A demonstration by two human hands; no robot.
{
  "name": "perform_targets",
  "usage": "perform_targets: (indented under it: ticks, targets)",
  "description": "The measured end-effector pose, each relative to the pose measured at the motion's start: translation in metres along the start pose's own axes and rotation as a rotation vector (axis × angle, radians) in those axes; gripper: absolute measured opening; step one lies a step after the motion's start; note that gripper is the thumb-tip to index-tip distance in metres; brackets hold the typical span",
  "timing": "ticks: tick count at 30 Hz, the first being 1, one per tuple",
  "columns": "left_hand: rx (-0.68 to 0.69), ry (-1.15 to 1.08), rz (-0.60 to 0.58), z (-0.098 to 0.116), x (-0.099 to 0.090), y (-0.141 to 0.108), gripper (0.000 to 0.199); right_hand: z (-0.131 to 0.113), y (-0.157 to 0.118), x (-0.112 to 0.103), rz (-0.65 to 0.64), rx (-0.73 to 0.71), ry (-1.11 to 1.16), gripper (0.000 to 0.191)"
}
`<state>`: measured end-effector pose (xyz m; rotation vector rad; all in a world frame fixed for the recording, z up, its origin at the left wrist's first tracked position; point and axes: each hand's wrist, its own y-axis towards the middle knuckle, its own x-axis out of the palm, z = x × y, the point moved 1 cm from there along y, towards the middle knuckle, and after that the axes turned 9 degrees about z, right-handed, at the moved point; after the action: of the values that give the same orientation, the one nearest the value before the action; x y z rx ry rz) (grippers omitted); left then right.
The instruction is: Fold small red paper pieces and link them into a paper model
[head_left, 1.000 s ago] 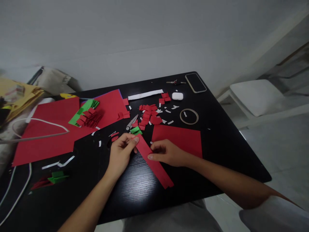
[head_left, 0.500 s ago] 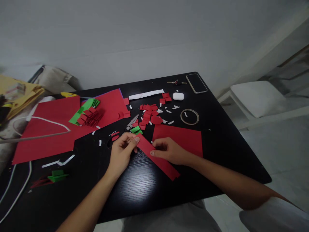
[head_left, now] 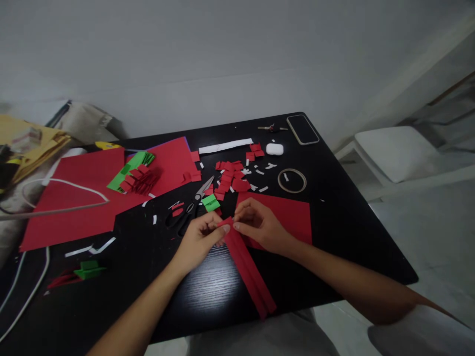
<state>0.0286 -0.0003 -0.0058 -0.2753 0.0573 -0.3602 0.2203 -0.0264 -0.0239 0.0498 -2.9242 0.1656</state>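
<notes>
A long red paper strip [head_left: 249, 274] slants from my fingers down toward the table's front edge, with a lengthwise crease or layered edge along it. My left hand [head_left: 198, 242] pinches its upper end between thumb and fingers. At the same end, my right hand [head_left: 261, 227] is closed, thumb and fingertips at the strip's right edge. Under and behind the right hand lies a red paper sheet [head_left: 289, 215]. Scissors [head_left: 196, 198] with black handles rest just beyond the left hand, beside a small folded green paper piece [head_left: 211, 202].
Small red paper pieces [head_left: 228, 178] and white scraps lie beyond the hands. A tape roll [head_left: 292, 180], white case [head_left: 274, 149], keys [head_left: 273, 128] and phone [head_left: 302, 129] are at right. Larger red sheets [head_left: 81, 198] and a white cable [head_left: 67, 184] occupy the left.
The strip has swung to point more toward me and now shows a lengthwise line. My left hand has moved slightly right and nearer; the right hand has shifted to the strip's upper end.
</notes>
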Motion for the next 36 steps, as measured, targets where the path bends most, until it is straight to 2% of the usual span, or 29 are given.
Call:
perform_targets:
  ticks: [9, 14, 20, 25, 30, 36]
  targets:
    - [0.059, -0.071, -0.015, 0.003, 0.001, 0.000, 0.031, -0.003, 0.002, 0.000, -0.042, 0.070, 0.024, 0.020]
    - [0.085, -0.050, 0.022, -0.001, 0.002, 0.001, 0.030, -0.004, 0.001, 0.000, -0.063, 0.071, 0.019, 0.021]
    - [0.094, -0.006, 0.067, -0.004, 0.003, 0.001, 0.032, -0.002, 0.002, 0.002, -0.123, 0.160, 0.147, 0.034]
    - [0.150, 0.044, 0.106, -0.004, 0.008, 0.000, 0.032, -0.001, 0.003, 0.002, -0.100, 0.181, 0.187, 0.051]
    - [0.167, 0.041, 0.115, -0.006, 0.010, -0.002, 0.027, -0.004, 0.004, 0.001, -0.079, 0.153, 0.177, 0.036]
    - [0.095, 0.068, 0.069, -0.010, 0.011, -0.004, 0.034, -0.003, 0.007, -0.003, -0.022, 0.115, 0.155, 0.026]
